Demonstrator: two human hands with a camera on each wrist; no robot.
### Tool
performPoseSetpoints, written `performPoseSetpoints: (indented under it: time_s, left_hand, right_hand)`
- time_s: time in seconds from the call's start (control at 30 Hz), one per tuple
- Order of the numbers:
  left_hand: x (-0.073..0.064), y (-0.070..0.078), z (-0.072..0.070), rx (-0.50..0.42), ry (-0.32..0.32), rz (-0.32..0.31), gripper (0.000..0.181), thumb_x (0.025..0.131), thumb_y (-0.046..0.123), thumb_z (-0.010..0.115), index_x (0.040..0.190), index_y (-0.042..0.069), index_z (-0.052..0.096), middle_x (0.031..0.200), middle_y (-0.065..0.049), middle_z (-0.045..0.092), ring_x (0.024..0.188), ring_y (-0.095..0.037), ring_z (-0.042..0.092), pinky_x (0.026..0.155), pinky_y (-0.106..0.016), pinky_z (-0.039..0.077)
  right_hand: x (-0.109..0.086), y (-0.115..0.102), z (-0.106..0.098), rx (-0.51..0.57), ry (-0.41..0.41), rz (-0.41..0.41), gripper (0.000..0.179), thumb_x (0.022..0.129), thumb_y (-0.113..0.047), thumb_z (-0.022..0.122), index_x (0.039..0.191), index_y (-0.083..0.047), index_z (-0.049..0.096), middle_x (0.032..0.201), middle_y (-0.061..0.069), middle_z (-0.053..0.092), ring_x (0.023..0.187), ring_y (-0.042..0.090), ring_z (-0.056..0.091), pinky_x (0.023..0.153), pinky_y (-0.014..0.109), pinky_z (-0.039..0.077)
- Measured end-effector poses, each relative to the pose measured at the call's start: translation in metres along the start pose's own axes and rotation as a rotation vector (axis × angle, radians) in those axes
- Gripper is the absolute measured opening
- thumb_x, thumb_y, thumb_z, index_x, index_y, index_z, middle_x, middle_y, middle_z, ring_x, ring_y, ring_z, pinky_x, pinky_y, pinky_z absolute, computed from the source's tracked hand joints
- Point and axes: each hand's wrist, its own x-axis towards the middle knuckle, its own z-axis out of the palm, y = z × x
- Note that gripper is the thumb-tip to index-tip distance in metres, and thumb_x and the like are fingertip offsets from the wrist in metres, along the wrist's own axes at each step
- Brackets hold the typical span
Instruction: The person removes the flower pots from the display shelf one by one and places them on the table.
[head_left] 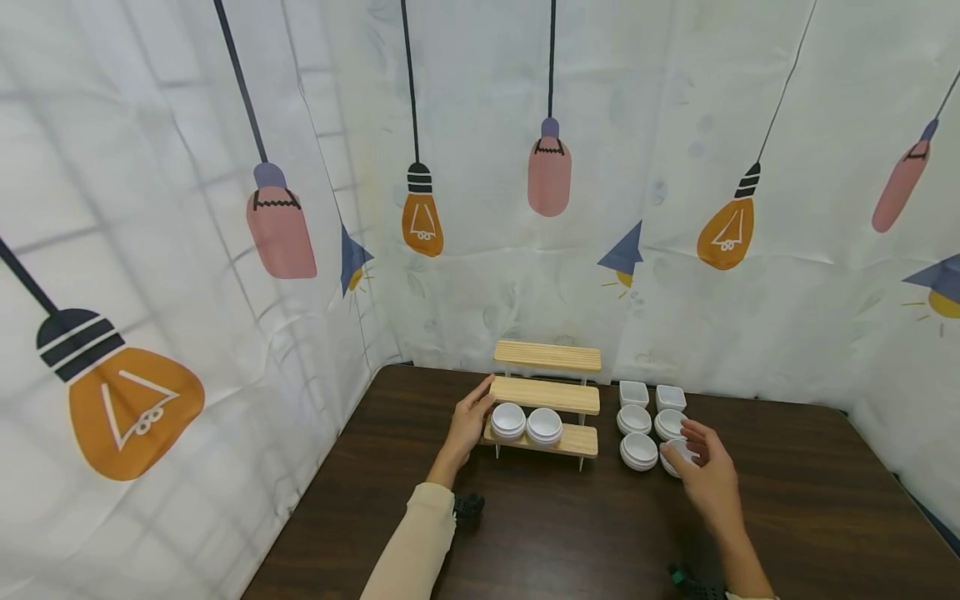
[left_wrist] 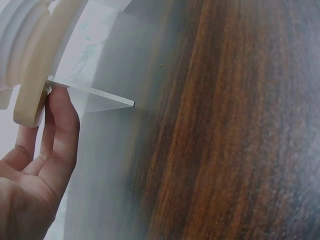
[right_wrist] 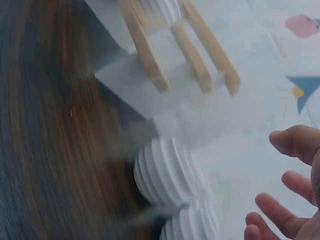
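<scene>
A three-tier wooden display stand (head_left: 546, 394) has pale shelves on clear supports. Two stacks of round white bowls (head_left: 508, 422) sit side by side on its lowest shelf. My left hand (head_left: 468, 421) holds the stand's left end. In the left wrist view its fingers (left_wrist: 62, 112) reach around the shelf end by the clear leg. My right hand (head_left: 707, 471) hovers over the front right bowl stack (head_left: 670, 468) and partly covers it. Its fingers are spread and relaxed, with nothing between them. Ribbed bowl stacks (right_wrist: 167, 170) appear beside it in the right wrist view.
To the right of the stand are more round bowl stacks (head_left: 639, 451), with two groups of square white dishes (head_left: 633, 393) behind them. The dark wooden table (head_left: 555, 533) meets a white curtain (head_left: 480, 300) printed with lamps at the back and sides.
</scene>
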Motion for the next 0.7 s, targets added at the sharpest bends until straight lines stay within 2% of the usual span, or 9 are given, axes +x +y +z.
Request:
performPoseSetpoints:
  time_s: [0.13, 0.23, 0.3, 0.4, 0.5, 0.57, 0.7]
  left_hand:
    - [0.000, -0.001, -0.001, 0.003, 0.005, -0.005, 0.042, 0.107, 0.035, 0.054, 0.149, 0.038, 0.053, 0.086, 0.000, 0.056, 0.072, -0.015, 0.046, 0.055, -0.024, 0.037]
    - [-0.001, 0.000, 0.000, 0.001, 0.006, -0.009, 0.043, 0.107, 0.034, 0.054, 0.150, 0.036, 0.053, 0.087, 0.000, 0.056, 0.074, -0.015, 0.047, 0.057, -0.025, 0.038]
    - [-0.001, 0.000, -0.001, 0.005, 0.004, 0.000, 0.044, 0.107, 0.034, 0.054, 0.151, 0.032, 0.052, 0.090, -0.001, 0.059, 0.076, -0.014, 0.048, 0.059, -0.025, 0.040]
    - [-0.001, 0.000, -0.001, 0.001, -0.001, -0.001, 0.045, 0.107, 0.034, 0.054, 0.152, 0.032, 0.052, 0.090, -0.001, 0.059, 0.075, -0.012, 0.049, 0.058, -0.024, 0.039]
    - [-0.001, 0.001, -0.001, -0.002, 0.001, -0.007, 0.043, 0.107, 0.034, 0.054, 0.150, 0.035, 0.053, 0.087, -0.001, 0.057, 0.070, -0.013, 0.046, 0.053, -0.024, 0.037]
    - [-0.002, 0.002, -0.001, -0.003, 0.003, -0.012, 0.043, 0.107, 0.034, 0.055, 0.149, 0.037, 0.053, 0.084, 0.000, 0.056, 0.067, -0.014, 0.043, 0.050, -0.025, 0.034]
    - [0.000, 0.001, -0.001, 0.004, 0.003, -0.005, 0.043, 0.107, 0.034, 0.055, 0.150, 0.036, 0.053, 0.087, 0.000, 0.057, 0.071, -0.014, 0.046, 0.053, -0.024, 0.036]
  right_hand:
    - [-0.004, -0.010, 0.013, 0.006, -0.008, -0.060, 0.054, 0.097, -0.024, 0.073, 0.145, -0.009, 0.053, 0.141, 0.018, 0.060, 0.116, 0.015, 0.056, 0.093, 0.015, 0.041]
    - [-0.008, -0.017, 0.023, 0.005, -0.039, -0.100, 0.052, 0.097, -0.024, 0.073, 0.143, -0.009, 0.055, 0.139, 0.016, 0.062, 0.110, 0.007, 0.056, 0.093, 0.018, 0.045]
    - [-0.012, -0.021, 0.031, 0.017, -0.068, -0.121, 0.052, 0.097, -0.023, 0.073, 0.143, -0.009, 0.055, 0.139, 0.016, 0.062, 0.112, 0.011, 0.057, 0.093, 0.021, 0.047]
    - [-0.016, -0.025, 0.044, 0.051, -0.115, -0.137, 0.052, 0.096, -0.022, 0.074, 0.143, -0.009, 0.055, 0.138, 0.015, 0.063, 0.117, 0.024, 0.058, 0.095, 0.027, 0.049]
    - [-0.019, -0.028, 0.059, 0.082, -0.158, -0.138, 0.052, 0.094, -0.018, 0.075, 0.142, -0.010, 0.056, 0.137, 0.015, 0.063, 0.118, 0.030, 0.059, 0.097, 0.034, 0.050]
    - [-0.021, -0.029, 0.068, 0.093, -0.181, -0.137, 0.051, 0.093, -0.016, 0.076, 0.140, -0.012, 0.057, 0.135, 0.015, 0.063, 0.116, 0.030, 0.060, 0.096, 0.034, 0.051]
    - [-0.022, -0.031, 0.084, 0.118, -0.216, -0.150, 0.051, 0.090, -0.014, 0.079, 0.137, -0.012, 0.059, 0.134, 0.017, 0.064, 0.115, 0.030, 0.061, 0.092, 0.029, 0.051]
